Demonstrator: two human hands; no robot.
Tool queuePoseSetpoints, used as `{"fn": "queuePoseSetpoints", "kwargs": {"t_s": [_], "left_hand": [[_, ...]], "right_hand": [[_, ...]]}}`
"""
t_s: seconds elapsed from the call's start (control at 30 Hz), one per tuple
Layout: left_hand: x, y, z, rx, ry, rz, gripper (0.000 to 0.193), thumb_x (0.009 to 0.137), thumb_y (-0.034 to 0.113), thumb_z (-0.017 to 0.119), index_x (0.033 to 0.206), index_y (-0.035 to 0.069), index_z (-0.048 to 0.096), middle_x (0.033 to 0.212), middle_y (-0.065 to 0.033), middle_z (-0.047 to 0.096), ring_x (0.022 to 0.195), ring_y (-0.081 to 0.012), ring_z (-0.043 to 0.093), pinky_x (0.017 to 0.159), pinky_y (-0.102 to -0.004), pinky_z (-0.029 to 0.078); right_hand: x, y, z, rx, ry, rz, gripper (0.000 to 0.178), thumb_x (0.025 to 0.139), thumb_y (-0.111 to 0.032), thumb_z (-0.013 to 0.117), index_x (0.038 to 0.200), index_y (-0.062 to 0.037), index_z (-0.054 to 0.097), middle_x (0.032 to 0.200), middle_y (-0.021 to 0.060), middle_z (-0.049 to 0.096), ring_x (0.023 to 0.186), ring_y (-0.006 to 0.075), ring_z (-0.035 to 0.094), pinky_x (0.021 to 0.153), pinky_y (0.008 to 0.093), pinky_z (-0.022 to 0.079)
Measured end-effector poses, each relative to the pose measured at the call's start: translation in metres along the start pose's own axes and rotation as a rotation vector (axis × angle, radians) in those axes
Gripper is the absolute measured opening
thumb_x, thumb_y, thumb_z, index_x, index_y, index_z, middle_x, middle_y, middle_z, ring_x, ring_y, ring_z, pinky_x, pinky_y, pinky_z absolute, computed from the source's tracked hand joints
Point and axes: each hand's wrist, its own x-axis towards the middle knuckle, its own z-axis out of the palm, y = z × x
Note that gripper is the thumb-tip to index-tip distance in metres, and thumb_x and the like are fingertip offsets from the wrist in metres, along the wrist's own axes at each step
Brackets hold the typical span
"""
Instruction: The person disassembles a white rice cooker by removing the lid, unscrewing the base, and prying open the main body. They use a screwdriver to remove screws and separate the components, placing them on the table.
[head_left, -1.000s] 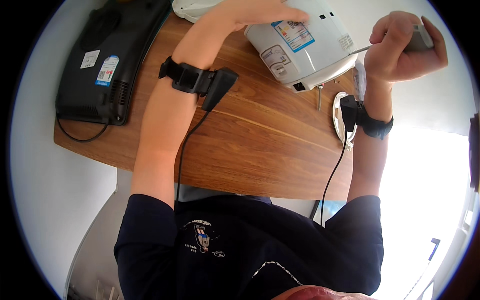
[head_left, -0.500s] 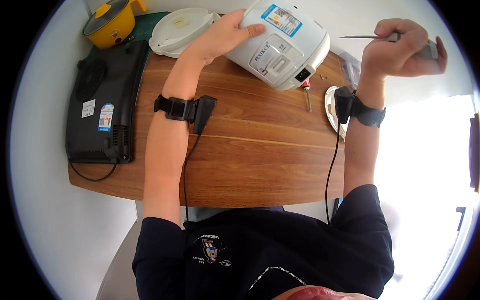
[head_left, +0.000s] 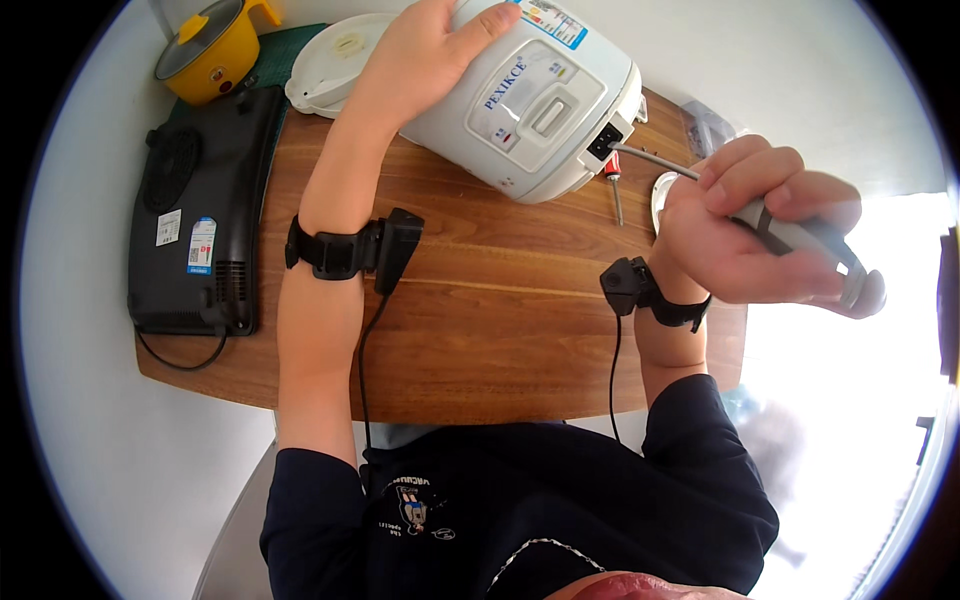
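A white rice cooker (head_left: 545, 110) lies tilted on its side on the wooden table, its front panel facing up. My left hand (head_left: 425, 60) grips its upper left part, thumb over the blue-edged label, while the other fingers are mostly hidden. My right hand (head_left: 735, 235) is closed around the grey handle of a screwdriver (head_left: 655, 161). The metal shaft points left, and its tip is at the black power socket (head_left: 603, 142) near the cooker's lower right end. Whether the tip touches the socket or the rim around it, I cannot tell.
A second screwdriver with a red handle (head_left: 612, 170) lies beside the cooker. Behind my left forearm rests a white lid-like part (head_left: 318, 75). An upturned black induction cooker (head_left: 195, 270) and a yellow pot (head_left: 215, 65) stand at left. A clear plastic bag (head_left: 705, 125) lies far right.
My right hand has come left and nearer, bringing the screwdriver tip from off to the right up to the socket. The rice cooker has shifted slightly left and turned in my left hand.
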Motion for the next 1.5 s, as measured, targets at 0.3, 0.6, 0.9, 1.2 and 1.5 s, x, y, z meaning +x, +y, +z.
{"fn": "queuePoseSetpoints", "kwargs": {"t_s": [0.3,0.6,0.9,1.2,1.5], "left_hand": [[-0.005,0.016,0.000,0.144,0.066,0.060,0.050,0.104,0.040,0.054,0.102,-0.008,0.063,0.089,-0.0263,0.069,0.084,-0.0373,0.068,0.077,-0.0426,0.051],[-0.004,0.007,0.004,0.128,0.127,0.146,0.045,0.107,0.034,0.048,0.101,-0.008,0.064,0.087,-0.0284,0.067,0.082,-0.0397,0.066,0.076,-0.0447,0.050],[0.006,-0.009,0.007,0.167,0.254,0.107,0.049,0.109,0.033,0.042,0.094,-0.007,0.063,0.084,-0.0293,0.065,0.082,-0.0433,0.065,0.076,-0.0466,0.049],[0.006,-0.010,0.011,0.130,0.293,0.179,0.051,0.110,0.034,0.040,0.093,-0.009,0.062,0.085,-0.0303,0.065,0.083,-0.0436,0.065,0.078,-0.0469,0.049],[0.002,-0.003,0.007,0.186,0.259,0.096,0.050,0.109,0.033,0.041,0.096,-0.009,0.063,0.088,-0.0317,0.066,0.087,-0.0454,0.066,0.080,-0.0475,0.050]], "right_hand": [[-0.015,0.006,0.004,-0.022,0.015,-0.084,0.039,0.108,-0.053,0.032,0.137,-0.0304,0.021,0.096,0.0088,0.050,0.054,0.0212,0.055,0.049,0.0326,0.049],[-0.031,0.007,-0.033,-0.018,-0.198,-0.224,0.045,0.111,-0.049,0.023,0.153,-0.0415,0.010,0.106,0.0116,0.051,0.066,0.0262,0.064,0.061,0.0377,0.061],[-0.076,-0.002,-0.084,-0.125,-0.253,-0.058,0.050,0.108,-0.055,0.020,0.156,-0.0458,0.007,0.114,0.0108,0.053,0.087,0.0347,0.073,0.087,0.0459,0.064],[-0.072,0.000,-0.083,-0.134,-0.327,-0.112,0.048,0.109,-0.047,0.024,0.154,-0.0394,0.009,0.115,0.0152,0.054,0.081,0.0369,0.073,0.075,0.0416,0.066],[-0.011,-0.021,-0.079,-0.183,-0.661,0.066,0.046,0.109,-0.042,0.032,0.150,-0.0347,0.014,0.112,0.0172,0.057,0.080,0.0358,0.074,0.070,0.0376,0.063]]}}
